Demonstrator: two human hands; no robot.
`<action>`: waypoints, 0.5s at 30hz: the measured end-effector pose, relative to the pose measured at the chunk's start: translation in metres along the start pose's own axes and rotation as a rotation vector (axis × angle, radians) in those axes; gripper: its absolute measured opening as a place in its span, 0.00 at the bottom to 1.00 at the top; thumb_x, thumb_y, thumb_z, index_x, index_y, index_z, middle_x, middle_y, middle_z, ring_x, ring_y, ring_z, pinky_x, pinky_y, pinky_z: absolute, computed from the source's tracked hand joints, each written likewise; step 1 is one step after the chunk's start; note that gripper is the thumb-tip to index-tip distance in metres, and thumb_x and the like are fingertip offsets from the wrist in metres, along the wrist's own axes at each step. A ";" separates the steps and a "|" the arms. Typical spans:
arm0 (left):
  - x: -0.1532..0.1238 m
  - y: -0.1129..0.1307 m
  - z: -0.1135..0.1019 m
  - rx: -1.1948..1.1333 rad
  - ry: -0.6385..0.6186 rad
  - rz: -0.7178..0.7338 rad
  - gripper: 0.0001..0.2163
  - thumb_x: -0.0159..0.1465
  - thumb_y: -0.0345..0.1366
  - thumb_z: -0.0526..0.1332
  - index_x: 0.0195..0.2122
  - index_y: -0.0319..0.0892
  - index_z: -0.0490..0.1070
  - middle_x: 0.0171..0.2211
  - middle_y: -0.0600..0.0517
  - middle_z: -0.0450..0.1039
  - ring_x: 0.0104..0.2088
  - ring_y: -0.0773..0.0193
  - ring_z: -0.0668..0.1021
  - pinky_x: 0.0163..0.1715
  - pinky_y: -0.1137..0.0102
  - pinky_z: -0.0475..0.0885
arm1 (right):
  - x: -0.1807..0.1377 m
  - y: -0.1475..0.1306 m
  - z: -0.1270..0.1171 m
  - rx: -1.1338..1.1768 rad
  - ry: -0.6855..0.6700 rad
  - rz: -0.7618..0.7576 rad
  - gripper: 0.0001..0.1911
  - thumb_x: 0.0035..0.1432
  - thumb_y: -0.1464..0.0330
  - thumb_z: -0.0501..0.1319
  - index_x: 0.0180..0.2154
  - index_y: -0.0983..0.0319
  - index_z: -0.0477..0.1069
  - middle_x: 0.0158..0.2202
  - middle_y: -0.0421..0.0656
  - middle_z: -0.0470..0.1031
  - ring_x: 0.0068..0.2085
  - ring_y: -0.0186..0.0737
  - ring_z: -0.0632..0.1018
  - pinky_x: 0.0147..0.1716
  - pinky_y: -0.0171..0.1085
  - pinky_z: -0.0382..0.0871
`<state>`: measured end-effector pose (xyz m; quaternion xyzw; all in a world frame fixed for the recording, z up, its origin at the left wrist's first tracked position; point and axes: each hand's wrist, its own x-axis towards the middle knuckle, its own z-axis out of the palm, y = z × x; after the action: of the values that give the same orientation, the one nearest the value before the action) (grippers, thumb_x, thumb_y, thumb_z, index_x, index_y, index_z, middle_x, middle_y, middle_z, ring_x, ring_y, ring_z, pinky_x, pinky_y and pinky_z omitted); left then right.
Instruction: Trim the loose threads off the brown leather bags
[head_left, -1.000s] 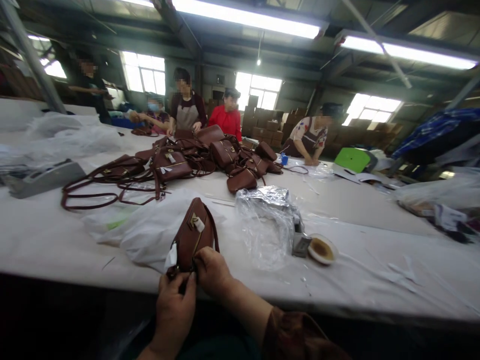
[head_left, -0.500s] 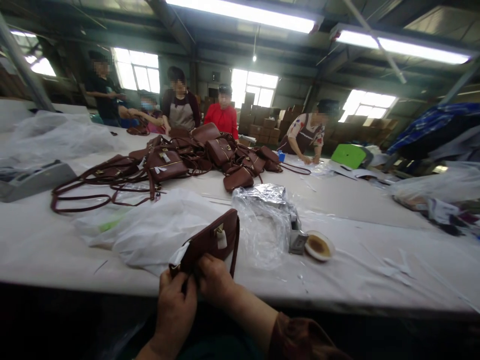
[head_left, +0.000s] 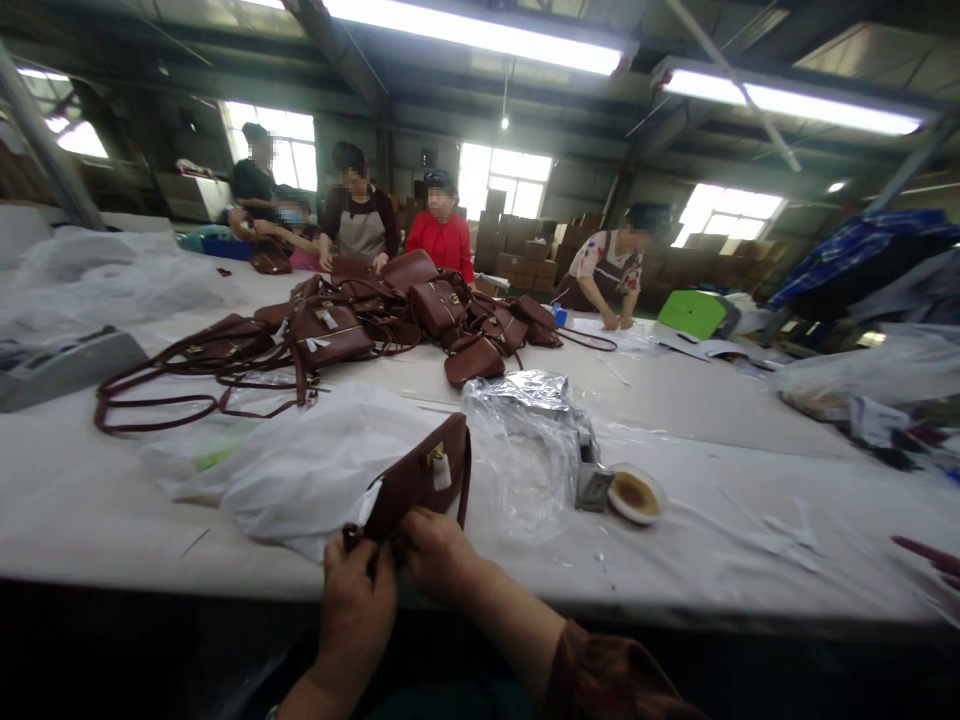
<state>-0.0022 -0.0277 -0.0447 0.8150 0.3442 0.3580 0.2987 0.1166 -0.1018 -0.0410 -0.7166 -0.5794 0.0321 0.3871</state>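
Note:
A brown leather handbag [head_left: 412,475] with a gold clasp and a white tag stands tilted at the table's front edge. My left hand [head_left: 360,590] is closed on its lower left corner, near a strap end. My right hand [head_left: 435,555] grips the lower edge close beside it, fingers curled in. The fingertips of both hands are partly hidden, so the exact part they pinch cannot be made out. A strap hangs down the bag's right side. Behind the bag lies a white plastic bag [head_left: 300,465], and crumpled clear plastic wrap [head_left: 517,470] is to its right.
A heap of brown handbags [head_left: 330,335] with trailing straps covers the table's middle. Right of the wrap sit a small grey block [head_left: 594,488] and a dish of brown stuff [head_left: 634,495]. White strips [head_left: 795,535] lie farther right. Several people work across the table [head_left: 720,400].
Both hands keep hold of the handbag with little movement. The view shifts slightly. At the far left a co-worker has turned and moved right; dark red items now show at the right edge.

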 end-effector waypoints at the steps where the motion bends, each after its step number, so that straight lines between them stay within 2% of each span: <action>1: 0.001 0.000 0.001 -0.011 -0.015 0.006 0.11 0.60 0.40 0.56 0.25 0.42 0.72 0.34 0.45 0.64 0.40 0.51 0.72 0.48 0.53 0.69 | -0.002 0.002 0.000 0.016 0.023 0.033 0.06 0.53 0.75 0.57 0.33 0.61 0.69 0.32 0.43 0.73 0.34 0.39 0.75 0.34 0.33 0.68; 5: 0.003 0.001 -0.011 -0.023 -0.088 0.049 0.09 0.60 0.36 0.57 0.27 0.43 0.75 0.37 0.45 0.68 0.42 0.52 0.74 0.47 0.56 0.72 | -0.011 0.000 0.007 0.155 0.138 0.150 0.06 0.55 0.73 0.55 0.30 0.62 0.71 0.29 0.44 0.75 0.32 0.40 0.76 0.34 0.35 0.69; 7: 0.002 0.002 -0.021 0.023 -0.124 0.109 0.08 0.61 0.33 0.57 0.30 0.44 0.76 0.41 0.44 0.70 0.46 0.53 0.74 0.48 0.57 0.72 | -0.015 -0.002 0.013 0.254 0.168 0.207 0.08 0.57 0.69 0.55 0.31 0.61 0.73 0.29 0.45 0.77 0.32 0.42 0.77 0.34 0.36 0.70; 9: 0.001 0.002 -0.030 0.115 -0.098 0.164 0.08 0.60 0.30 0.57 0.33 0.44 0.77 0.44 0.43 0.71 0.48 0.52 0.74 0.49 0.56 0.72 | -0.017 -0.001 0.021 0.377 0.176 0.254 0.11 0.59 0.63 0.56 0.30 0.60 0.74 0.28 0.45 0.77 0.30 0.43 0.77 0.32 0.37 0.71; 11: -0.003 0.000 -0.035 0.207 -0.039 0.209 0.10 0.58 0.29 0.58 0.37 0.45 0.78 0.47 0.41 0.70 0.50 0.50 0.74 0.49 0.54 0.72 | -0.019 0.001 0.028 0.476 0.190 0.282 0.15 0.57 0.58 0.57 0.29 0.59 0.75 0.28 0.45 0.78 0.30 0.45 0.78 0.32 0.37 0.72; 15: -0.015 -0.006 -0.034 0.255 0.227 0.264 0.13 0.57 0.30 0.59 0.41 0.48 0.78 0.52 0.41 0.69 0.55 0.45 0.70 0.54 0.49 0.66 | -0.023 0.003 0.037 0.514 0.245 0.378 0.18 0.51 0.52 0.60 0.27 0.59 0.77 0.24 0.43 0.78 0.27 0.45 0.78 0.29 0.36 0.72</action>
<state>-0.0386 -0.0277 -0.0361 0.8386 0.3083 0.4372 0.1028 0.0928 -0.1022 -0.0776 -0.6888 -0.3585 0.1617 0.6090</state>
